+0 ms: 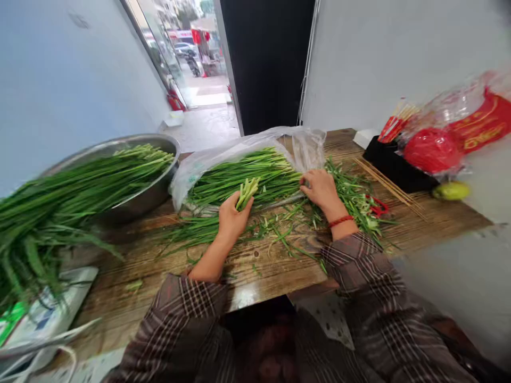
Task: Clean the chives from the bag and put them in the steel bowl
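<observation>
My left hand (pixel 232 214) is closed around a small bunch of green chive stalks (pixel 247 190), their cut ends pointing up and away from me. My right hand (pixel 320 187) rests palm down on the pile of chives (pixel 239 178) that lies on a clear plastic bag (pixel 303 146), its fingers touching the stalk ends; whether it grips any I cannot tell. A red cord circles the right wrist. Loose trimmings (pixel 355 197) lie scattered on the wooden table (pixel 263 271) around and to the right of my right hand.
A big metal bowl (pixel 159 183) at the left is heaped with long chives (pixel 59 207) that spill over its rim. Bamboo skewers (pixel 387 183), a black box (pixel 395 167), red bagged goods (pixel 433 149) and a green fruit (pixel 451 190) sit at the right. An open doorway lies ahead.
</observation>
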Demonstrator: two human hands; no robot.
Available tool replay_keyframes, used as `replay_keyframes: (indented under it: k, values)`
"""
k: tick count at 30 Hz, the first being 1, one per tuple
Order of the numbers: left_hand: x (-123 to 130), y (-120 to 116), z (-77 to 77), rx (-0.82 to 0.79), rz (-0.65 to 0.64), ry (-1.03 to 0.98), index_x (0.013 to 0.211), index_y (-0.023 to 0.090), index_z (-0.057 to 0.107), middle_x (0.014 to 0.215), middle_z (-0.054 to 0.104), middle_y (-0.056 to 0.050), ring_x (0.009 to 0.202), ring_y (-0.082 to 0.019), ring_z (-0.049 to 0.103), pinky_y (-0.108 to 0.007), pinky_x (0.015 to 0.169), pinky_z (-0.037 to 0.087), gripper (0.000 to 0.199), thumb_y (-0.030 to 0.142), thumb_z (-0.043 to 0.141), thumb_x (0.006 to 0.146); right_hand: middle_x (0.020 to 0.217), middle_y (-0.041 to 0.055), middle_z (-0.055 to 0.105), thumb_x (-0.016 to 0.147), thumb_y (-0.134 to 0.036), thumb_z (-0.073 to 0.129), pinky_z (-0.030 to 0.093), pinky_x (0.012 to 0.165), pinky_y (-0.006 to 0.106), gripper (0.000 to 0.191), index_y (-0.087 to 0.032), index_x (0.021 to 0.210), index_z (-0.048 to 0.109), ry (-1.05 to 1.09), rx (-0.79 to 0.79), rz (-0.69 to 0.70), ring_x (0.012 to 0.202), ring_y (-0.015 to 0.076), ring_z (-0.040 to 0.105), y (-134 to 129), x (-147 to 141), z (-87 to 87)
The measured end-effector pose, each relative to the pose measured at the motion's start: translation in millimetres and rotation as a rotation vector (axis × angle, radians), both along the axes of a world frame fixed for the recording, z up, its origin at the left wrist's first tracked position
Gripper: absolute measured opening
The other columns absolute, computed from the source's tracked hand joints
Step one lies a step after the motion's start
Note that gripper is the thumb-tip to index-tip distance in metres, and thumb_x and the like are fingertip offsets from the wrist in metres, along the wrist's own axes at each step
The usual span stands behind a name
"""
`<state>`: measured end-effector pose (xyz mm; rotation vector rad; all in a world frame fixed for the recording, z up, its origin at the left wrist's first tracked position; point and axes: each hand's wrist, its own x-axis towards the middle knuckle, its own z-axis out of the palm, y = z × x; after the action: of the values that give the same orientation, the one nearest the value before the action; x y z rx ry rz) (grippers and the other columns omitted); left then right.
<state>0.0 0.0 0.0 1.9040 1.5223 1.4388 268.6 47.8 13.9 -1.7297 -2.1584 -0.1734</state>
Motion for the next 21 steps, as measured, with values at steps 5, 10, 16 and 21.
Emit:
replay_keyframes:
  k: [5,10,16,21]
  values:
    - [1.4,-1.1,0.2,0.031,0.026,-0.046,0.075,0.016,0.064,0.067,0.061,0.0,0.062,-0.014,0.054,-0.024,0.059,0.039,0.016,0.03,0.062,0.082,0.093,0.0066,0.071,0.086,-0.028,0.06,0.037,0.09,0.04,0.012,-0.021,0.089,0.069,0.205,0.048,0.196,0.097,0.0259,0.058,-0.4,-4.5,2.0]
    - [1.7,-2.2,1.3,0.095,0.071,-0.108,0.083,0.016,0.067,0.071,0.062,0.0,0.064,-0.014,0.056,-0.025,0.062,0.044,0.019,0.034,0.061,0.085,0.079,0.0021,0.067,0.086,-0.035,0.058,0.044,0.07,0.029,0.019,-0.019,0.089,0.067,0.84,-0.022,0.398,0.073,0.0163,0.059,-1.4,-17.7,2.2]
    - [-1.1,-4.7,3.1,0.156,0.146,-0.211,0.091,0.015,0.067,0.079,0.065,-0.003,0.071,-0.015,0.059,-0.028,0.069,0.048,0.029,0.043,0.059,0.088,0.066,-0.0015,0.061,0.084,-0.04,0.061,0.04,0.059,0.025,0.024,-0.018,0.078,0.067,1.035,-0.082,0.394,0.06,0.0116,0.051,-7.6,-23.2,7.5]
    - [2.9,-13.3,12.9,0.289,0.104,-0.103,0.093,0.016,0.065,0.09,0.067,-0.006,0.084,-0.018,0.062,-0.033,0.081,0.048,0.024,0.038,0.056,0.091,0.073,0.0006,0.066,0.083,-0.039,0.063,0.042,0.066,0.026,0.023,-0.017,0.078,0.069,0.867,-0.17,0.521,0.068,0.0135,0.056,-15.9,-32.1,11.8]
